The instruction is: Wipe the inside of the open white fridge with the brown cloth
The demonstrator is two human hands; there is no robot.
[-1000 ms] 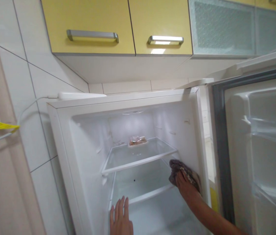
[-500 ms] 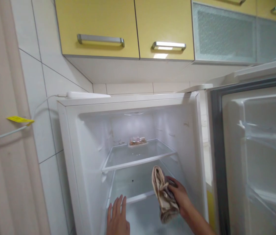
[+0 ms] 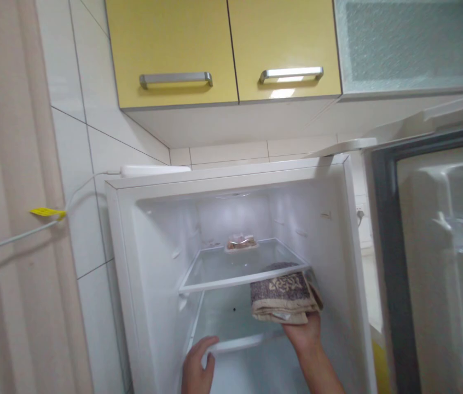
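My right hand (image 3: 307,331) is closed on a folded cloth (image 3: 284,298), grey-brown with a pale pattern and beige edges. The hand is turned palm up, with most of its fingers hidden by the cloth. It holds the cloth under the right front of the upper glass shelf (image 3: 215,271), against or close to its underside. At the left front corner of the lower shelf (image 3: 243,343), my left hand (image 3: 198,365) has its fingers curled over the edge and its thumb below. A small dark spot (image 3: 234,310) shows on the lower shelf.
A wrapped food tray (image 3: 241,243) sits at the back of the upper shelf. The fridge door (image 3: 432,251) stands open at the right. Yellow cabinets (image 3: 174,49) hang above. A white cable with a yellow tag (image 3: 46,212) runs along the left wall.
My right hand has turned palm up and raised the cloth to the upper shelf's underside. My left hand's fingers have gone from spread to curled at the lower shelf's edge. The view has shifted slightly.
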